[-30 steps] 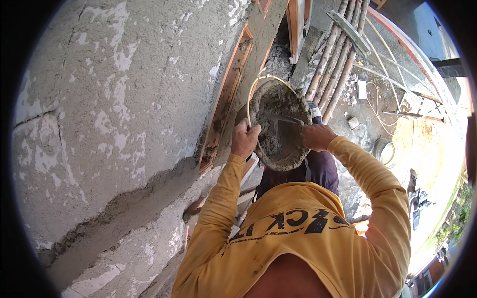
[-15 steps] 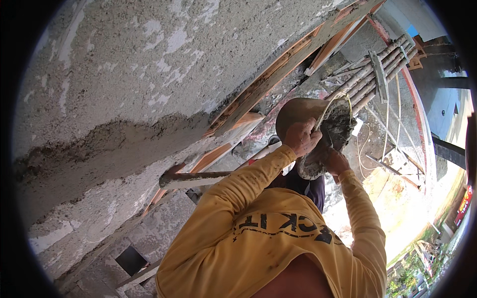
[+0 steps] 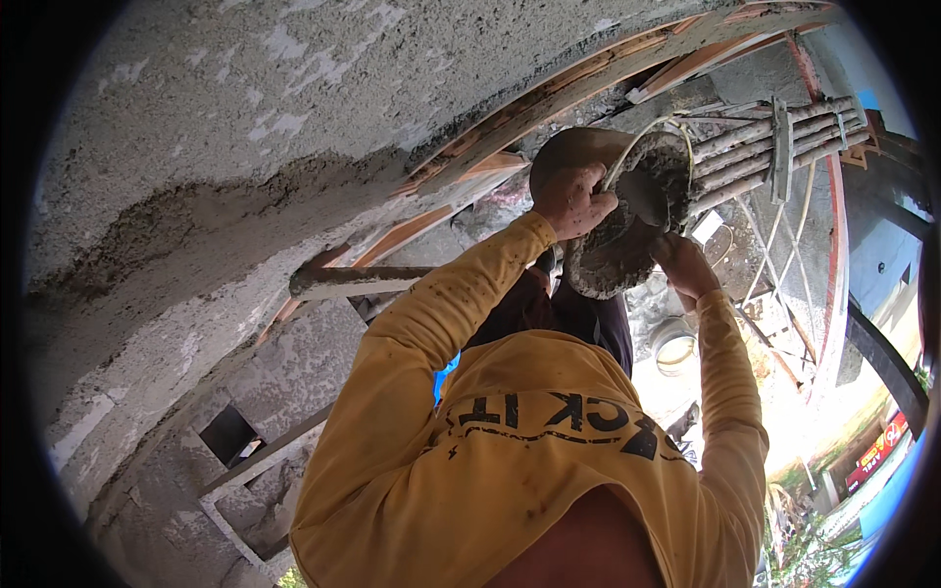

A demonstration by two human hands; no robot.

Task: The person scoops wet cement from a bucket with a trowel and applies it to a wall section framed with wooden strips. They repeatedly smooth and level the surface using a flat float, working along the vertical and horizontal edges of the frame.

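My left hand (image 3: 576, 201) is closed on the rim of a grey-brown bucket (image 3: 578, 149), close to its pale wire handle. The bucket is tipped so that its mouth shows, with wet grey mortar (image 3: 668, 162) caked round the inside and along the edge. Fingers curled, my right hand (image 3: 686, 265) grips what looks like a trowel, whose smooth grey blade (image 3: 644, 196) lies within the bucket's mouth. The trowel's handle is mostly hidden by the fingers.
A rough, partly plastered wall (image 3: 245, 118) fills the upper left, edged by wooden boards (image 3: 529, 118). A pipe or pole (image 3: 358, 282) juts out near my left arm. Bamboo poles (image 3: 774, 152) lie at the far right. Below stands a round pale container (image 3: 674, 345).
Both hands and the bucket sit higher in the view, and the bucket's mouth faces me more. The trowel's blade shows more plainly. The surroundings have shifted as my head moved.
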